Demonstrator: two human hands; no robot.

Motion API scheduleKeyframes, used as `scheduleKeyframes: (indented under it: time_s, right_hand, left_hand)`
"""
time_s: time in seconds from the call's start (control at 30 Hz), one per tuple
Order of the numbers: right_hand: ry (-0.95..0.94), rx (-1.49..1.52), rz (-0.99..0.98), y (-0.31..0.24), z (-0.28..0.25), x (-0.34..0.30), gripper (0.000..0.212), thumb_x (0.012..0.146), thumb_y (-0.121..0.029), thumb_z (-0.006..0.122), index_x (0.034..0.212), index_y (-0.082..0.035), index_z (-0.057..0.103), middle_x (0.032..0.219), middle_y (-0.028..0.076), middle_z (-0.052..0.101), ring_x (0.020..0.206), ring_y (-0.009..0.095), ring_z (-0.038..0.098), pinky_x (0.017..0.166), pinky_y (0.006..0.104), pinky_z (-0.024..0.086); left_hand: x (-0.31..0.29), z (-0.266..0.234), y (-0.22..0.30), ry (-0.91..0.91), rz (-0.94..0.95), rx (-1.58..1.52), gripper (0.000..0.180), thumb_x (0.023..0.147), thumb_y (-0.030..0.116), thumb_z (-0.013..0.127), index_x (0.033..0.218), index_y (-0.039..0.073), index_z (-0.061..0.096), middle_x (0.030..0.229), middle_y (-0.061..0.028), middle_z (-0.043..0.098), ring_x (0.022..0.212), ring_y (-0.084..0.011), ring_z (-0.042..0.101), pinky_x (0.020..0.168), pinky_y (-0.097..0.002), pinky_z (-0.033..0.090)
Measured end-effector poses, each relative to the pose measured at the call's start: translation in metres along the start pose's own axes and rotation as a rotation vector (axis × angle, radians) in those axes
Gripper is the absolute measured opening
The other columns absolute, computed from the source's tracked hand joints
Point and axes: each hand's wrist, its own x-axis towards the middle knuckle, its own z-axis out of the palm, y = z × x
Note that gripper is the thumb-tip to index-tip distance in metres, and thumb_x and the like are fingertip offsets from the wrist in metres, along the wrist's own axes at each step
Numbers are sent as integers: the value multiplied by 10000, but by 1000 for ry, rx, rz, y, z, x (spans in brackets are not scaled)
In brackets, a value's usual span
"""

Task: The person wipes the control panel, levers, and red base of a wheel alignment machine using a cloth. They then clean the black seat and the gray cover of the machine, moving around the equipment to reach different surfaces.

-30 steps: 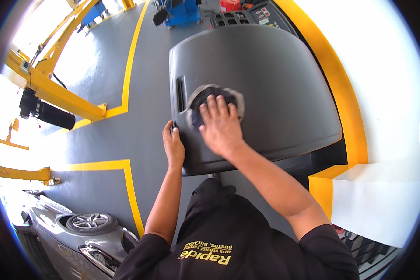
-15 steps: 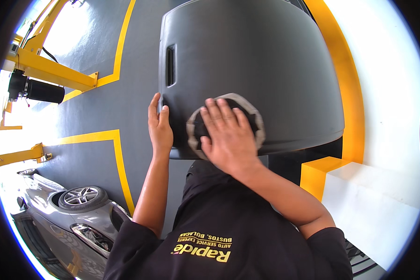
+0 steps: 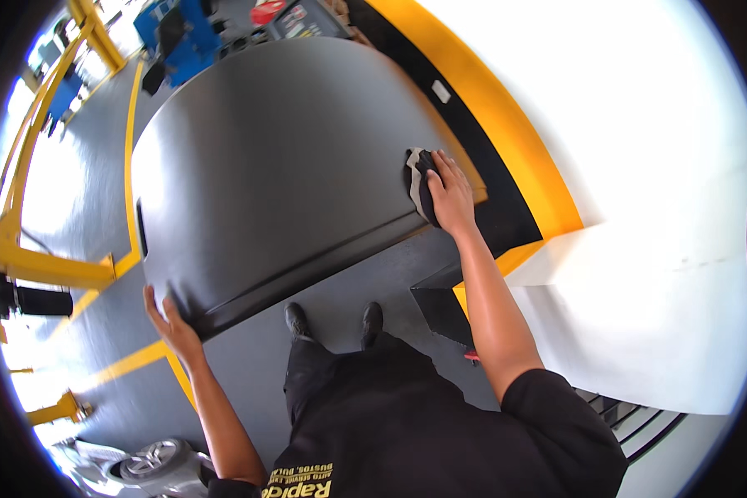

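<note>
A large, curved dark grey panel (image 3: pixel 282 158), shaped like a car hood, lies in front of me with a narrow slot near its left edge. My right hand (image 3: pixel 452 199) is at the panel's right edge, pressing a black cloth pad (image 3: pixel 421 178) with a pale grey rim against the surface. Part of the pad is hidden under the palm. At the near left corner, my left hand (image 3: pixel 177 328) is beside the panel with fingers stretched out and thumb apart. It holds nothing, and whether it touches the edge is hard to tell.
A white wall (image 3: pixel 631 183) with a yellow and black base runs along the right. A white and yellow block (image 3: pixel 548 266) juts out near my right arm. Yellow lift arms (image 3: pixel 54 264) and a grey car (image 3: pixel 153 465) are on the left. Blue equipment (image 3: pixel 178 41) stands beyond the panel.
The view has swung round, so the panel appears turned. My right hand has carried the pad from the panel's slotted left part to its right edge. My left hand has stayed beside the left edge.
</note>
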Motion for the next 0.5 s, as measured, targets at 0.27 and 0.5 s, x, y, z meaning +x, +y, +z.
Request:
scheduleKeyframes:
  time_s: [0.27, 0.5]
  right_hand:
    - [-4, 169, 305, 219, 19, 46, 532, 1044, -359, 441, 1457, -43, 555, 1557, 180, 491, 1456, 335, 443, 1208, 379, 332]
    - [-23, 1, 215, 128, 37, 25, 586, 1066, -392, 388, 1449, 32, 519, 1522, 242, 501, 1430, 399, 442, 1202, 492, 334]
  left_hand:
    - [8, 23, -13, -65, 61, -5, 570, 1080, 384, 439, 1529, 33, 451, 1542, -169, 501, 1456, -344, 428, 1221, -448, 297]
    - [7, 11, -13, -55, 55, 17, 576, 1075, 375, 436, 1515, 4, 452, 1537, -192, 490, 1447, -345, 432, 1218, -441, 294]
